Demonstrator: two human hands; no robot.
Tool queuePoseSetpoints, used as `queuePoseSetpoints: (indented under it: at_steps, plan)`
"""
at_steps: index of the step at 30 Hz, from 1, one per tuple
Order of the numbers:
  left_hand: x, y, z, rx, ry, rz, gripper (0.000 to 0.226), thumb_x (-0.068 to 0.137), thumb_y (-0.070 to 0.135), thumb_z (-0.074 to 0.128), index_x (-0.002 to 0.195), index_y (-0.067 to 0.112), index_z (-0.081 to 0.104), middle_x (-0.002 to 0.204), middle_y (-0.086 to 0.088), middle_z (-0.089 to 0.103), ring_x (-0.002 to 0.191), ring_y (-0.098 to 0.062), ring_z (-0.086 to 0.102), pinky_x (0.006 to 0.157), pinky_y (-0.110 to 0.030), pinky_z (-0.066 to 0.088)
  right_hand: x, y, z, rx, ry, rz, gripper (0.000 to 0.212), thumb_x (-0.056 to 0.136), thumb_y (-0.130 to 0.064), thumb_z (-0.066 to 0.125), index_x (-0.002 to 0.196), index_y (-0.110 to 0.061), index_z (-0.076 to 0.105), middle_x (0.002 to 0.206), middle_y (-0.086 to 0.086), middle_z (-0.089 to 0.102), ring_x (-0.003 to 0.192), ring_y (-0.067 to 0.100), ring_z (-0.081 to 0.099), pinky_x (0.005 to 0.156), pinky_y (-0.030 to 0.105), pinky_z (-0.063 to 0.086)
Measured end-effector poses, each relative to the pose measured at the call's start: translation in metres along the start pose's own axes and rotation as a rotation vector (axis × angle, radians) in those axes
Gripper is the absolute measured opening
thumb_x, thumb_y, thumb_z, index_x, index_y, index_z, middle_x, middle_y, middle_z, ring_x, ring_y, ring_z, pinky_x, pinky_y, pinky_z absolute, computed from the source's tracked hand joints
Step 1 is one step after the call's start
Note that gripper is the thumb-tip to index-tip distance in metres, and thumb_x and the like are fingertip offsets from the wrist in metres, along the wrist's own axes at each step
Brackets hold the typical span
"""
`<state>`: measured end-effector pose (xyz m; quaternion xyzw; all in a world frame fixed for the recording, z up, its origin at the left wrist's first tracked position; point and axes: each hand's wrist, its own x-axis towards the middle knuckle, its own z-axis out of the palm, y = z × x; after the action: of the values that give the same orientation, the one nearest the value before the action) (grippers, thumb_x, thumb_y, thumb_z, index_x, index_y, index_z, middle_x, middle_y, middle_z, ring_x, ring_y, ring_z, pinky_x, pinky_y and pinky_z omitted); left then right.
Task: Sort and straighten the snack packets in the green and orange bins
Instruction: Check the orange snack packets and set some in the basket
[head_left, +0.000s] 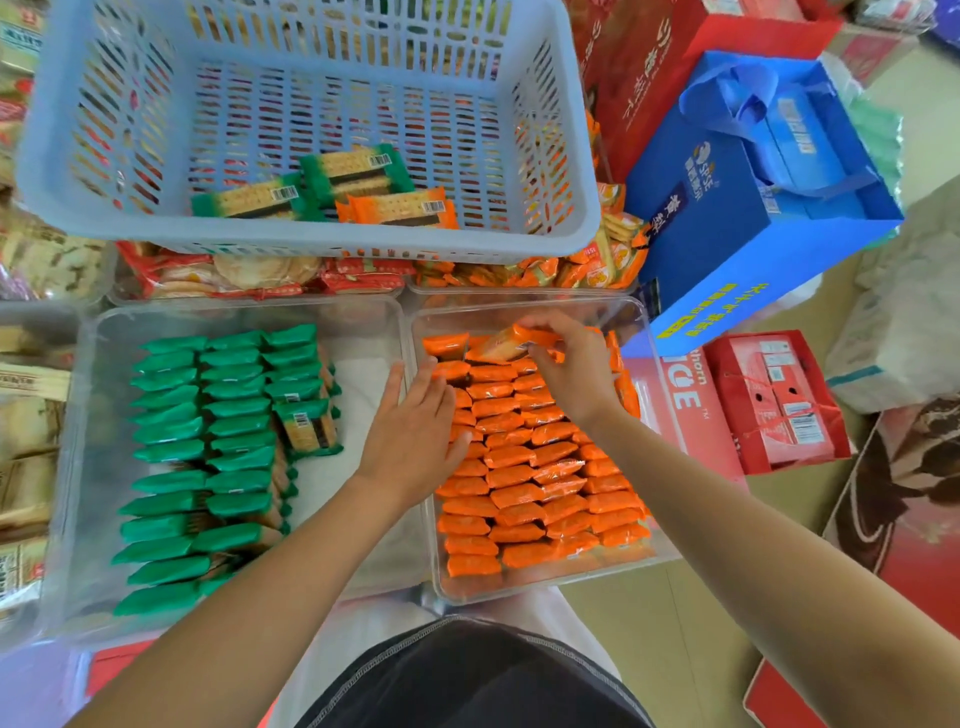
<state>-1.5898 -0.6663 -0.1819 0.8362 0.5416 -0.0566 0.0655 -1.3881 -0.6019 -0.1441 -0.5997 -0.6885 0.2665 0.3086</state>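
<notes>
Orange pkt (506, 344) crosswise (R hand (573, 365))

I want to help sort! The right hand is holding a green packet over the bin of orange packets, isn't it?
Not quite. The head view shows the right hand holding an orange packet, not a green one, over the bin of orange packets.

Rows of green foil snack packets (208, 447) fill the left clear plastic bin (83, 467), orange foil packets (530, 478) the right clear bin (431, 545), below a far pale-blue slotted plastic basket (311, 244).
</notes>
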Motion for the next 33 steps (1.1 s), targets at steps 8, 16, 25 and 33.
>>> queuePoseSetpoints:
  at_steps: [8,16,25,33]
  plan:
    - [0.002,-0.006,0.009,-0.060,0.106,0.020,0.067,0.095,0.050,0.023,0.131,0.006,0.059,0.146,-0.014,0.049,0.146,-0.029,0.028,0.118,-0.051,0.008,0.004,0.019,0.031,-0.230,-0.098,-0.103,0.031,0.086,0.001,0.064,0.112,-0.012,0.070,0.112,0.013,0.056,0.106,0.023,0.054,0.091,0.024,0.041]
    - [0.003,-0.010,0.010,-0.146,0.162,0.019,0.065,0.096,0.049,0.024,0.137,0.008,0.055,0.152,-0.011,0.041,0.148,-0.027,0.024,0.120,-0.050,0.009,-0.011,0.026,0.049,-0.528,-0.131,-0.205,0.040,0.093,-0.018,0.053,0.132,-0.010,0.056,0.123,0.012,0.061,0.123,0.033,0.049,0.098,0.049,0.043]
    - [0.005,-0.010,0.012,-0.178,0.185,0.024,0.062,0.096,0.046,0.027,0.136,0.009,0.056,0.152,-0.010,0.042,0.148,-0.027,0.024,0.119,-0.051,0.010,-0.020,0.041,0.056,-0.553,-0.210,-0.208,0.044,0.101,-0.036,0.038,0.130,-0.012,0.060,0.135,0.011,0.054,0.133,0.032,0.039,0.101,0.047,0.039]
    - [0.013,-0.022,0.014,-0.248,0.197,0.012,0.063,0.098,0.046,0.025,0.143,0.009,0.048,0.159,-0.009,0.030,0.151,-0.024,0.011,0.122,-0.049,0.008,0.007,0.030,0.056,-0.339,0.038,-0.032,0.026,0.096,-0.016,0.054,0.117,-0.006,0.066,0.115,0.010,0.063,0.108,0.027,0.056,0.093,0.039,0.047]
